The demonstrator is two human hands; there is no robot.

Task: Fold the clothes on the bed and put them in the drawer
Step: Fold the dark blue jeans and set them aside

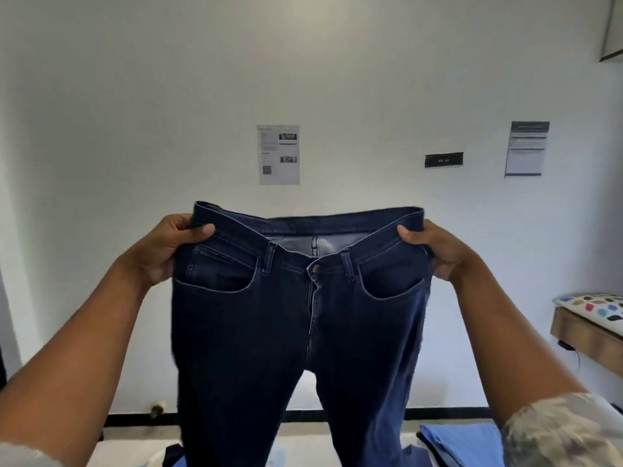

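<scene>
The person is holding a pair of dark blue jeans (303,318) up in the centre of the frame, front side facing the camera, button done up at the waist. The left hand (168,247) is gripping the waistband at its left end, thumb over the front of the cloth, and the right hand (435,247) is gripping the right end the same way. The legs are hanging straight down and running out of the bottom of the frame, so the jeans are not yet folded.

Along the bottom edge a strip of the bed (135,449) is showing pale. At lower right a light blue garment (462,443) is lying there, seemingly folded flat on top of something darker; how many pieces are in that pile cannot be told. More dark and blue cloth (173,456) is peeking out at lower centre-left, its state unclear.

Judging from this, the folding is partly under way: at least one piece looks done, the jeans are just being started, and no drawer is in view, so the putting away appears to be still ahead.
</scene>
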